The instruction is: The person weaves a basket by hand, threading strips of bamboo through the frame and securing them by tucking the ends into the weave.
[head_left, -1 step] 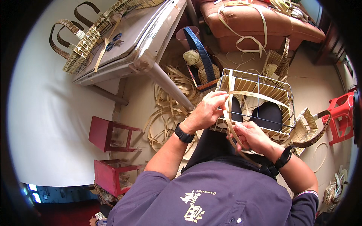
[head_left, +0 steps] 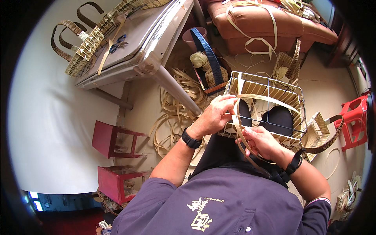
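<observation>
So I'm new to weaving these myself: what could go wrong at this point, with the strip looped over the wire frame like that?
The long pale strip arcs loosely across the half-woven wire-frame basket, so it might kink or snag on a wire. The left hand and right hand grip it at one corner only, so the basket, resting on the lap, could tip. Loose strips on the floor could tangle underfoot.

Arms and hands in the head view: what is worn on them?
Both hands, left hand and right hand, are bare. Each wrist carries a black band: left wristband, right wristband. Purple short sleeves cover the upper arms; the right cuff has pale stripes.
</observation>
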Action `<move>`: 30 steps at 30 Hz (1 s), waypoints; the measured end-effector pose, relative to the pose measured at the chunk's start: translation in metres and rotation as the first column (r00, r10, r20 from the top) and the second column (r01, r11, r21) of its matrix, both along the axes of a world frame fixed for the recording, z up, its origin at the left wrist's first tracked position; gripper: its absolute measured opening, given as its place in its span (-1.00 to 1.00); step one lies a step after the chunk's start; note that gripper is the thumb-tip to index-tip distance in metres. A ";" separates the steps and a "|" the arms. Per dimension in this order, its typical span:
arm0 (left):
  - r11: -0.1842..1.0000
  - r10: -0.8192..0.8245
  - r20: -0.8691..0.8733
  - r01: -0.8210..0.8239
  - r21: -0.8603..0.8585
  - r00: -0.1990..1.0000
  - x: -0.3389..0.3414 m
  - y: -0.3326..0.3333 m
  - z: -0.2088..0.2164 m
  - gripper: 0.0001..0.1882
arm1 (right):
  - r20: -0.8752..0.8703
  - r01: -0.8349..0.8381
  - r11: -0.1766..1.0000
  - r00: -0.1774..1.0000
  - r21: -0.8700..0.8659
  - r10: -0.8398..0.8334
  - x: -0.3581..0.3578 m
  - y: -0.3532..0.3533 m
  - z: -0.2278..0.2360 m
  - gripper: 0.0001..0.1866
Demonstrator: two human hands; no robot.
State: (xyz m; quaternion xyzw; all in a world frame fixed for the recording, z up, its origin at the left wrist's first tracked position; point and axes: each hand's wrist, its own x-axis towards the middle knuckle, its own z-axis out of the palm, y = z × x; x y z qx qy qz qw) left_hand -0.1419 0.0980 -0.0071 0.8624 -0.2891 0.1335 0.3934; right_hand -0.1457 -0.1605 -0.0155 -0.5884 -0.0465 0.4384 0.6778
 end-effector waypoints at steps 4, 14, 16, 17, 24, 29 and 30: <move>1.000 -0.014 -0.015 0.014 -0.005 1.000 0.000 -0.001 0.001 -0.43 | -0.077 -0.019 0.998 0.997 0.062 0.023 0.006 0.002 -0.012 -0.68; 1.000 0.001 0.027 -0.001 0.001 1.000 -0.002 0.001 0.002 -0.40 | 0.610 -0.139 0.649 0.242 -0.748 0.754 -0.033 -0.137 0.013 -0.84; 1.000 0.007 -0.007 -0.007 -0.013 1.000 -0.001 -0.002 0.008 -0.43 | 0.192 -0.085 0.197 0.061 -0.977 0.980 -0.044 -0.198 -0.017 -0.84; 1.000 -0.020 0.009 0.020 0.008 1.000 -0.003 -0.002 0.009 -0.59 | 0.042 -0.114 0.043 0.006 -0.993 0.999 -0.052 -0.230 -0.033 -0.82; 0.999 -0.050 0.052 0.050 -0.007 0.997 0.004 -0.009 0.008 -0.85 | -0.264 -0.210 -0.222 0.203 -0.952 0.943 -0.077 -0.302 -0.052 -0.79; 0.999 -0.033 0.058 0.032 0.020 0.998 0.002 -0.001 0.007 -0.68 | 0.718 0.062 0.774 0.427 -0.630 0.549 -0.022 -0.121 0.051 -0.78; 0.999 -0.025 0.062 0.023 0.030 0.998 0.001 0.002 0.006 -0.60 | 0.720 -0.002 0.828 0.493 -0.561 0.489 -0.019 -0.089 0.058 -0.72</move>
